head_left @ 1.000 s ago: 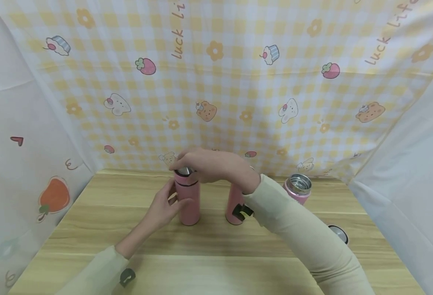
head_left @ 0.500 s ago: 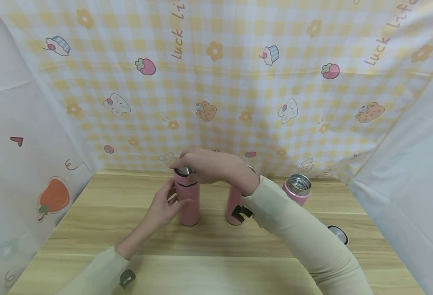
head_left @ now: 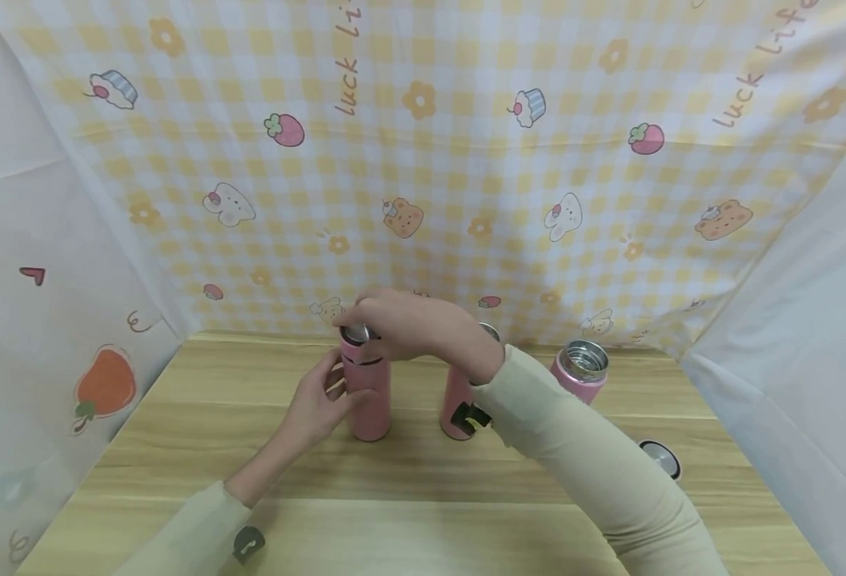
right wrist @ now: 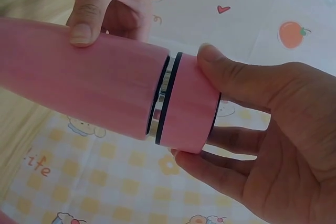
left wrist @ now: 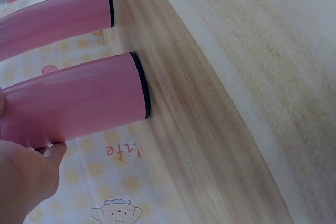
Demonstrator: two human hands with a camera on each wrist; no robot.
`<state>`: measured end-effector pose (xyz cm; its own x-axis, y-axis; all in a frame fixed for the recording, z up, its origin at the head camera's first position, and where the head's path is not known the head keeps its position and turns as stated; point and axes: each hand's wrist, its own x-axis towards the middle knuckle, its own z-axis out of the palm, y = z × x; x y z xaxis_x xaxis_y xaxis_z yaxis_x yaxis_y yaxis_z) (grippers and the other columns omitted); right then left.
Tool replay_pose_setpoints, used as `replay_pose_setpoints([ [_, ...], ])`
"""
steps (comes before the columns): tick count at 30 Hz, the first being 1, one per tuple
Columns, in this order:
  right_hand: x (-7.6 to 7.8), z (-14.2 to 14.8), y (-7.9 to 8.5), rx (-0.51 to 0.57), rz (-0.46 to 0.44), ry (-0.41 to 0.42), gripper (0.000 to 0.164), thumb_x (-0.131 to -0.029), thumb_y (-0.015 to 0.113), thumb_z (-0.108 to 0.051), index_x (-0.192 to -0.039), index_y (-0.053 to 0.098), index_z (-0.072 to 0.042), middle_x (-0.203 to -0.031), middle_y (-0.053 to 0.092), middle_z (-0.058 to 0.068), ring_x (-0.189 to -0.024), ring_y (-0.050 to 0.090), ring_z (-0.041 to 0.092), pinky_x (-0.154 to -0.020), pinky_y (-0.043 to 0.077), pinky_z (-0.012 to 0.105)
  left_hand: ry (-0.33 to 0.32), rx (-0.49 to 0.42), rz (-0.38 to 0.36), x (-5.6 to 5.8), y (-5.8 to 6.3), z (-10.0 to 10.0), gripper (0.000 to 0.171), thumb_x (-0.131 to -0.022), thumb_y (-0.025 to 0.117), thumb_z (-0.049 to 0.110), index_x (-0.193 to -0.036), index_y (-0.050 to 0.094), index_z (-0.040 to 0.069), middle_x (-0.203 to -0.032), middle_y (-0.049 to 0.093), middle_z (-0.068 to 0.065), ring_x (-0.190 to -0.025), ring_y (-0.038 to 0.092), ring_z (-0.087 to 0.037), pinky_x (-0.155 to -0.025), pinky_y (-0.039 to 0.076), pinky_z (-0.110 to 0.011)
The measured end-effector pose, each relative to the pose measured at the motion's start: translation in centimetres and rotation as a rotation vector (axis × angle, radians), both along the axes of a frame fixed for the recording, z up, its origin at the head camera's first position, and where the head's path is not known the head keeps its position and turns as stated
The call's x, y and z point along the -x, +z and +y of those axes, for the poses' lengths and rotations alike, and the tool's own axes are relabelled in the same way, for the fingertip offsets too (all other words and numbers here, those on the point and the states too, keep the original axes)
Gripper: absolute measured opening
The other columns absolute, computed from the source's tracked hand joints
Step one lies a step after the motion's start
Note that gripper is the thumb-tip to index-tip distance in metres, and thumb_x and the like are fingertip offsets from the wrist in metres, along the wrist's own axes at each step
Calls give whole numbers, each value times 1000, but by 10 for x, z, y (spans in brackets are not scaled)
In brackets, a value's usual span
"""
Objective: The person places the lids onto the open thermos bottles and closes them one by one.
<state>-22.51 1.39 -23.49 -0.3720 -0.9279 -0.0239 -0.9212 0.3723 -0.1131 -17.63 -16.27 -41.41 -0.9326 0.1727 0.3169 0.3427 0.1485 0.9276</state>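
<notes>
A pink thermos bottle (head_left: 370, 408) stands upright on the wooden table. My left hand (head_left: 319, 402) grips its body from the left, the thumb across the near side. From above, my right hand (head_left: 418, 324) holds the pink lid (right wrist: 190, 107) by its sides, thumb and fingers around it. A narrow gap with bare metal neck shows between the lid and the body in the right wrist view. The lid's silver top (head_left: 358, 332) is partly covered by the right hand.
Under my right forearm stands a second pink bottle (head_left: 457, 400), partly hidden. An uncapped pink bottle (head_left: 575, 382) with a metal mouth is farther right. A loose lid (head_left: 660, 459) lies nearer on the right. Behind hangs a checked curtain (head_left: 423, 160).
My right hand and wrist have shifted slightly on the lid, showing a little more of the middle bottle's top. The left hand has stayed in place.
</notes>
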Motion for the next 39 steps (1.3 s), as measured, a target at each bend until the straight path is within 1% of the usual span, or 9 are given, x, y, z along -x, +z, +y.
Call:
replay_pose_setpoints([
  [5,-1,-1,-1,-10,2,-50,27,-96,75,-26,-119,70,-14,-88,58,-2,-83,52,14,-69,47,23,-1,-17,-9,1,0,0,71,-88,81,6,-149,44,9,-146,49,-11,-131,51,-34,-103,48,-31],
  [8,-1,-1,-2,-5,9,-81,29,-95,75,-29,-120,70,-16,-89,58,-3,-83,52,13,-68,47,23,4,-24,-12,1,-1,0,73,-87,81,5,-149,44,9,-147,48,-12,-131,51,-34,-102,48,-30],
  [15,-2,1,-4,23,41,-115,25,-94,76,-36,-111,70,-19,-90,60,-2,-81,54,12,-64,48,23,-5,-42,13,3,-3,0,74,-85,81,0,-149,43,5,-147,46,-15,-131,50,-38,-102,49,-31],
  [21,-2,1,-6,21,50,-147,26,-96,74,-38,-115,70,-21,-95,61,1,-81,55,12,-62,49,24,-18,-73,5,4,-3,-1,71,-85,81,-1,-146,46,6,-145,48,-12,-130,51,-33,-103,48,-32],
  [24,-1,2,-8,24,54,-134,32,-97,71,-40,-121,68,-19,-96,60,2,-80,55,14,-62,48,24,-27,-81,4,3,-4,-1,69,-86,81,0,-145,47,7,-144,48,-11,-131,51,-31,-104,47,-32],
  [26,1,4,-9,32,53,-113,41,-98,70,-41,-131,66,-18,-99,61,4,-80,56,14,-65,49,24,-34,-80,11,3,-4,-2,69,-86,81,1,-146,46,6,-145,48,-11,-131,51,-31,-105,47,-32],
  [31,5,7,-13,73,22,-41,61,-97,71,-40,-147,55,-11,-126,60,12,-95,58,16,-80,50,25,-28,-54,17,3,-4,-2,68,-87,81,3,-145,46,5,-144,48,-10,-131,50,-30,-105,46,-31],
  [36,7,11,-13,89,-38,28,55,-97,73,-23,-147,54,-10,-135,56,12,-117,54,20,-93,48,24,-3,-39,8,3,-2,-3,66,-86,82,4,-142,49,5,-140,51,-10,-128,51,-30,-104,47,-31],
  [39,8,13,-11,66,-72,41,54,-96,71,-10,-147,54,-11,-137,55,11,-120,53,19,-94,47,22,2,-44,11,4,-2,-3,65,-85,83,4,-141,50,4,-138,53,-11,-126,53,-30,-103,48,-32],
])
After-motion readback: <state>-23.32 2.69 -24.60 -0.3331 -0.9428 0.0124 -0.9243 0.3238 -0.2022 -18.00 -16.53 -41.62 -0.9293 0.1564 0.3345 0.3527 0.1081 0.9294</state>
